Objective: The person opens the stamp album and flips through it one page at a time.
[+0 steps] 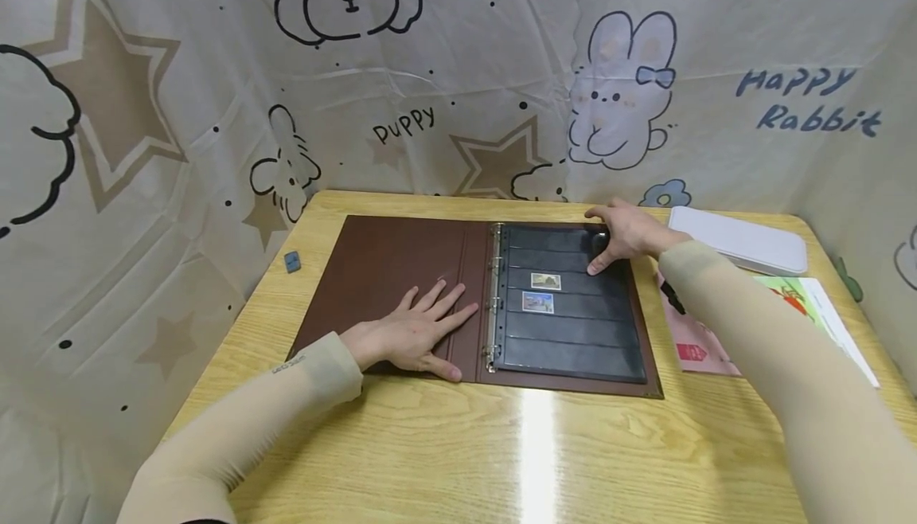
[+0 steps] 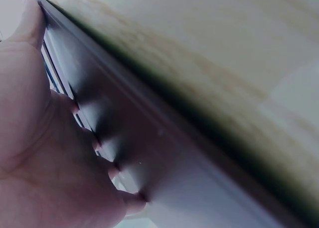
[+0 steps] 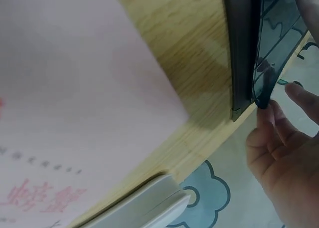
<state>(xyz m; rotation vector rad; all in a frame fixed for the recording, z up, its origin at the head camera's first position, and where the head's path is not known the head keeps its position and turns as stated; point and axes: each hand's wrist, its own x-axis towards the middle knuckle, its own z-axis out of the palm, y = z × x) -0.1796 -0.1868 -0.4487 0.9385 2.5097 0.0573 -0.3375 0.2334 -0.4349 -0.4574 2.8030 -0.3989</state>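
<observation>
A pale cloth point(image 1: 487, 54), printed with animals and stars and the words "puppy" and "Happy Rabbit", hangs behind and beside the counter point(image 1: 430, 460). The counter is light wood grain, with a bright streak of reflected light in front.

On it, near the middle, lies the brown binder point(image 1: 380, 257), spread flat with its covers to left and right. Two pale sleeves point(image 1: 759, 333) reach in over the counter from either side. The black page point(image 1: 573, 337), ruled into horizontal strips, lies over the binder's right cover.

To the right of the binder are a pink booklet point(image 1: 691, 333) and a green and white sheet point(image 1: 817, 301), both partly hidden by the right sleeve. Behind them, at the far right corner, is a white case point(image 1: 741, 241).

The left hand point(image 1: 411, 333) rests on the left cover beside the spine, fingers spread and extended. The right hand point(image 1: 629, 231) grips the page at its far right corner, thumb over its face and fingers bent at the edge.

Metal rings point(image 1: 492, 297) run along the spine. Two small stamps sit in neighbouring strips: a blue stamp point(image 1: 538, 303) and, just above it, a yellowish stamp point(image 1: 546, 281). A small blue block point(image 1: 292, 261) lies left of the binder.
</observation>
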